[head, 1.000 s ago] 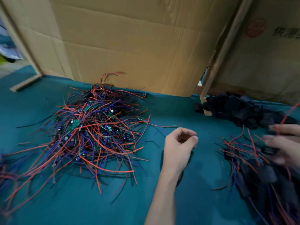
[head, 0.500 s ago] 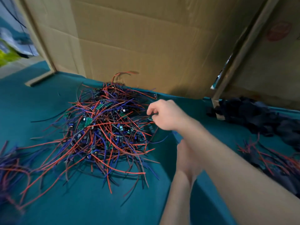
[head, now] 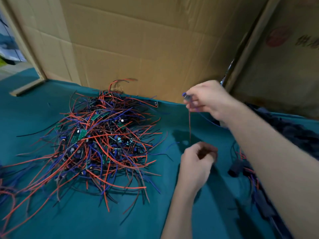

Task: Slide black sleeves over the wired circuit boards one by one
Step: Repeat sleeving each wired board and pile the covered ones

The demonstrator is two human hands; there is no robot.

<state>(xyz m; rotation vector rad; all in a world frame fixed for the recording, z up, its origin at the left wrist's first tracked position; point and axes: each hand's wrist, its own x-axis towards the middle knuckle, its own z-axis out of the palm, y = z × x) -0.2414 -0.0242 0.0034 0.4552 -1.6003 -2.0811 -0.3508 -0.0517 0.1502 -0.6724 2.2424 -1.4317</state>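
A big tangle of wired circuit boards [head: 103, 140], small green boards with red and blue leads, lies on the teal cloth left of centre. My right hand [head: 208, 100] is lifted above the cloth to the right of that pile and pinches one wired board [head: 187, 98] by its end. The board's red lead [head: 189, 125] hangs straight down. Below it, my left hand [head: 196, 161] is curled round something dark that looks like a black sleeve [head: 205, 151]; blur hides its shape. The two hands are apart.
Loose black sleeves [head: 296, 131] are heaped at the back right. Sleeved boards with wires [head: 241, 168] lie at the right, partly under my right forearm. Cardboard walls [head: 138, 49] close the back. More wires [head: 5, 192] reach in at the left edge.
My right hand went from the sleeved heap across to the wire pile, took one board and has lifted it back to the right. My left hand stayed near the centre, fingers curled.
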